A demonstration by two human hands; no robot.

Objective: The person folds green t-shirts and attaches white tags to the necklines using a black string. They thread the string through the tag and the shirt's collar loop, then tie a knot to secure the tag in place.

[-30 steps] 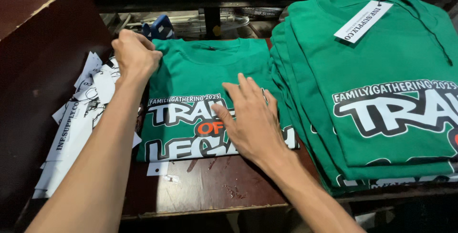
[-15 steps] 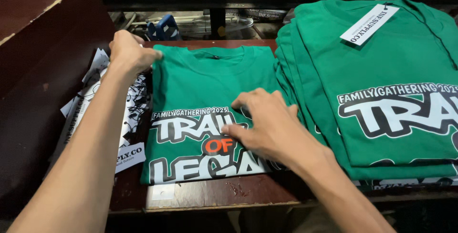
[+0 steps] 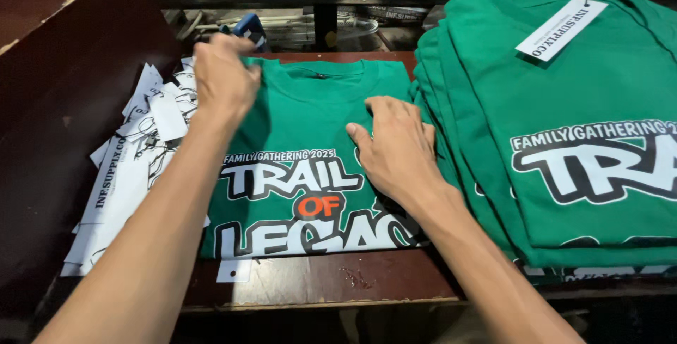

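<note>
At the far left, a heap of white paper tags (image 3: 134, 168) is lying against a dark brown board (image 3: 49, 104). The left hand (image 3: 224, 80) is curling closed, pinching the upper left shoulder of a folded green T-shirt (image 3: 303, 125), which is lying flat on the brown worktop (image 3: 331, 280). The right hand (image 3: 395, 148) is resting open, palm down, on the shirt's right side. Just beside it, a stack of green shirts (image 3: 564, 90) is sitting, with a white tag (image 3: 560, 28) lying on top.
</note>
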